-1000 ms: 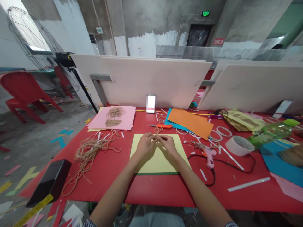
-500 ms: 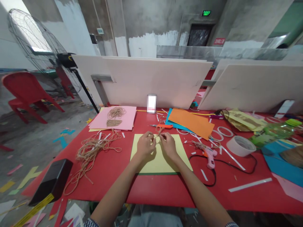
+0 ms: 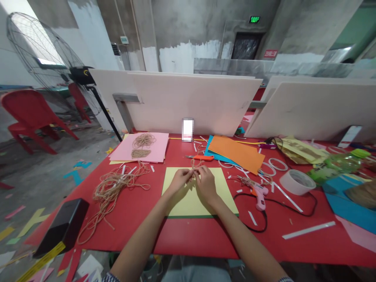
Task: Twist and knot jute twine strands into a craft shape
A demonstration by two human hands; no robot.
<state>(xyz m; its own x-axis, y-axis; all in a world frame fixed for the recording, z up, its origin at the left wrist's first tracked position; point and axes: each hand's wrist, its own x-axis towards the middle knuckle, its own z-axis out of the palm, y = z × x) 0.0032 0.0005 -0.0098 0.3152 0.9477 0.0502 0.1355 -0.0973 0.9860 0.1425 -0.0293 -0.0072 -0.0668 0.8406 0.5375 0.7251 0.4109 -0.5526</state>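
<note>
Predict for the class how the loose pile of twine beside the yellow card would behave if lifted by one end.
The loose twine looks floppy: its strands lie in slack curves, so it would probably droop rather than hold its shape. Its open, airy loops suggest it is light for its bulk. The tangled coils would likely snag one another, dragging more strands up together.

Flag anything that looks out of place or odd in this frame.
Coloured paper offcuts litter the concrete floor left of the red table, and white paper strips lie scattered across the tabletop, so the workspace looks untidy.
</note>
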